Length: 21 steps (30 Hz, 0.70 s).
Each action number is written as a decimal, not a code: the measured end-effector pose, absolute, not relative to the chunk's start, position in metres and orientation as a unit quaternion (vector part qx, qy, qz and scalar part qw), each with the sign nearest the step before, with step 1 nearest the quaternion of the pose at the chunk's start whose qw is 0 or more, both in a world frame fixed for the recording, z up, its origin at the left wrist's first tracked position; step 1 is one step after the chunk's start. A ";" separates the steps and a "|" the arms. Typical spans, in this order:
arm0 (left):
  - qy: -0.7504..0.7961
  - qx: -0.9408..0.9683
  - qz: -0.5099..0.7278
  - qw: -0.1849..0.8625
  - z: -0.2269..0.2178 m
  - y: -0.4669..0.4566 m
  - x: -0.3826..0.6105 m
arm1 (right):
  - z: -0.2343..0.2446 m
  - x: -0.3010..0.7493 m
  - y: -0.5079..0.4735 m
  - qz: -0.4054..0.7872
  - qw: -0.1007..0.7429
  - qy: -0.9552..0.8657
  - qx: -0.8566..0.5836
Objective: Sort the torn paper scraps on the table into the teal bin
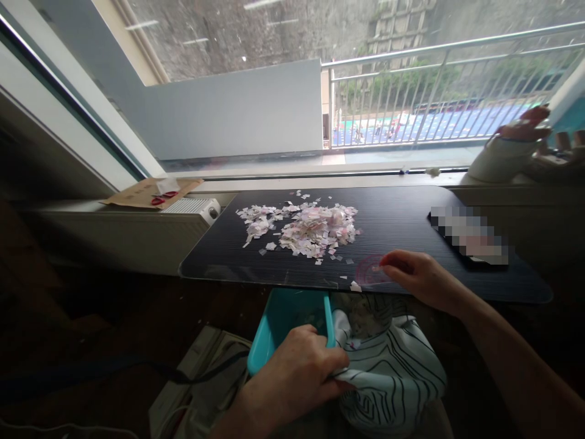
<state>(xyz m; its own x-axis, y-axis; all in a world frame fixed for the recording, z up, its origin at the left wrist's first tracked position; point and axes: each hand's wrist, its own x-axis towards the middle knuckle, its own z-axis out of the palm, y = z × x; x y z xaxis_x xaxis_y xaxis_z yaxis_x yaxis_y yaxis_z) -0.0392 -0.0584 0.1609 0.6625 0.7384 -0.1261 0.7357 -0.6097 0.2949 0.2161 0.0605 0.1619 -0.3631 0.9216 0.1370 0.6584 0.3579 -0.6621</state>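
Observation:
My left hand (pixel 304 366) is closed on the rim of a white bag with black wavy lines (pixel 397 366), beside a turquoise bin (pixel 260 350). Paper scraps show inside the bag's mouth, just below the table edge. My right hand (pixel 418 274) hovers low over or rests on the dark tabletop, thumb and fingers pinched together. A small pale scrap (pixel 375 268) lies at its fingertips, over a pinkish see-through patch with curved lines (pixel 365 274). Left of it spreads a heap of cut paper bits (pixel 315 228).
The dark table (pixel 214 244) stands against a window sill. A phone-like dark slab (pixel 470 238), its top blurred, lies at the right. Red-handled scissors (pixel 163 197) rest on brown paper (pixel 132 195) beside a radiator (pixel 194 208). Another person's hand (pixel 525 128) is at the far right.

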 end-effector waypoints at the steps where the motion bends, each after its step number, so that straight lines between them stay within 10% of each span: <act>1: 0.412 0.897 0.004 0.162 0.161 -0.058 -0.039 | 0.163 0.216 0.058 0.270 0.248 -0.786 -0.497; 21: 0.436 0.884 0.005 0.166 0.160 -0.059 -0.045 | 0.158 0.206 0.065 0.281 0.291 -0.770 -0.494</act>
<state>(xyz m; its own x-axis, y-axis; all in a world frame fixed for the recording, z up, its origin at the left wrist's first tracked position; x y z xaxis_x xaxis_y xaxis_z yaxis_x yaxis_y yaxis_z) -0.0450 -0.0590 0.1597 0.6195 0.7730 -0.1371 0.7699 -0.5641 0.2984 0.2059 0.0652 0.1584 -0.3429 0.9237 0.1709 0.5957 0.3545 -0.7208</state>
